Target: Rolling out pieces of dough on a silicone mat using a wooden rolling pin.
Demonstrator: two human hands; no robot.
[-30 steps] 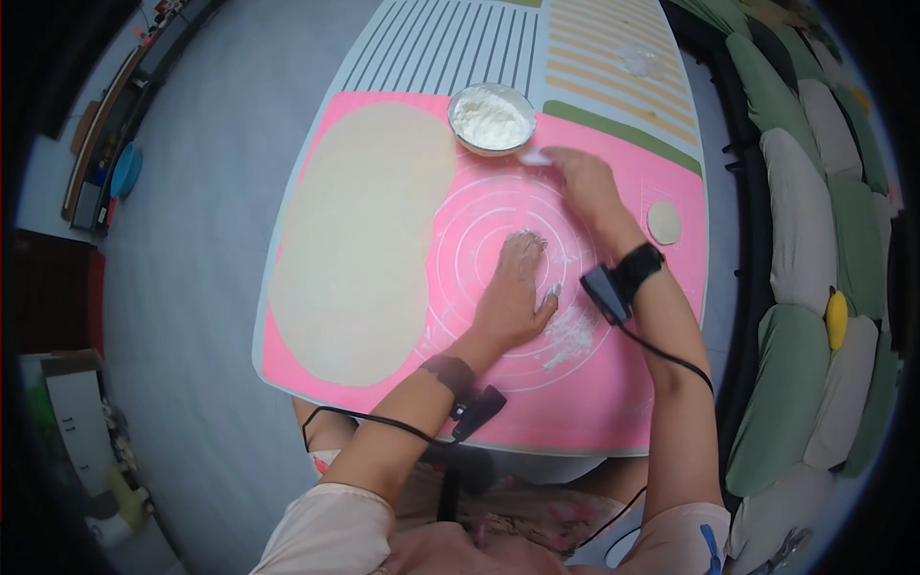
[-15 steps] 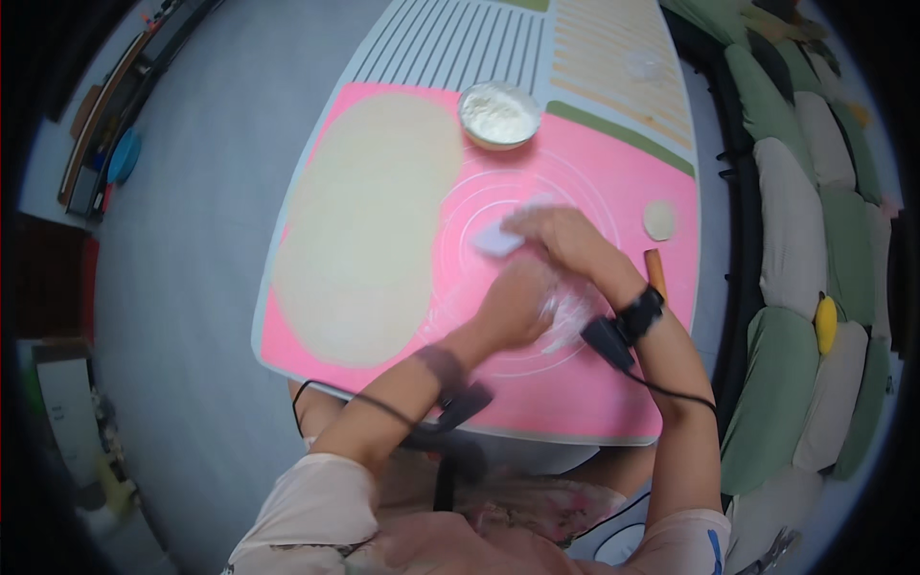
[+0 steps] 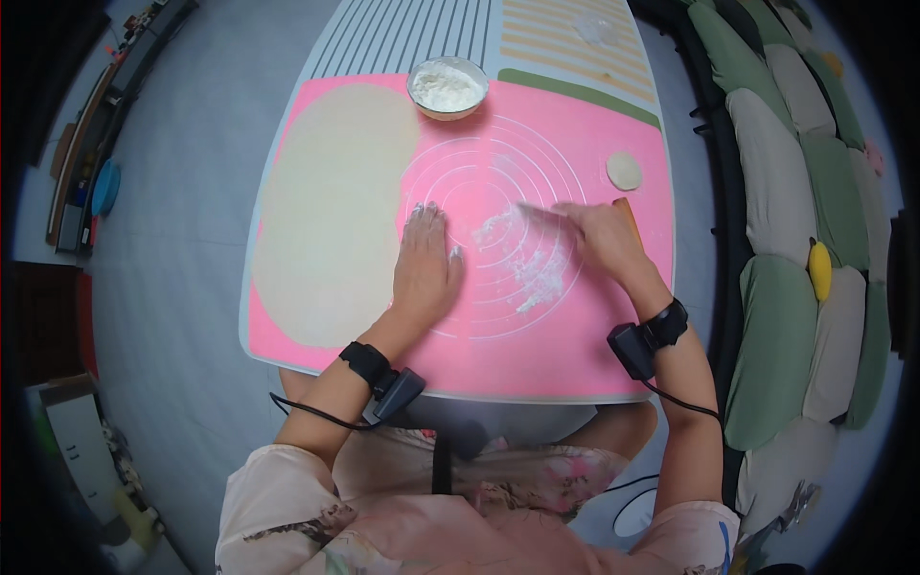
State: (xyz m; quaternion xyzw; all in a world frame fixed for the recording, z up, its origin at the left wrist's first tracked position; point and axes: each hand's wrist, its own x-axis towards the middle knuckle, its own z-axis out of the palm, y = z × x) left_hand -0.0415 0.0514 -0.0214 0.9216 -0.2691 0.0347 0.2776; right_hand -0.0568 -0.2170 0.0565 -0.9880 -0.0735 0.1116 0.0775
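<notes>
My left hand [image 3: 422, 264] lies flat on the pink kneading mat [image 3: 537, 369], fingers stretched out and dusted with flour, just beside the edge of a large rolled-out sheet of dough [image 3: 335, 211]. Over the right part of the mat, my right hand [image 3: 608, 237] is closed on a thin, flat scraper-like piece [image 3: 541, 213], blurred by motion. Loose flour [image 3: 537, 273] is smeared on the mat below and left of it. Partly hidden behind the right hand is a wooden stick [image 3: 628, 215], with a small dough round [image 3: 624, 171] beyond it.
A glass bowl of flour [image 3: 448, 88] stands at the far edge of the mat. Clear plastic [image 3: 596, 29] lies on the striped table cover farther back. To the right runs a sofa with green and beige cushions [image 3: 781, 355]. Cords hang from both wrist devices.
My hands were close together over the middle of the mat and have parted. The left went left and now lies flat; the right moved right with the flat piece. Smeared flour shows between them.
</notes>
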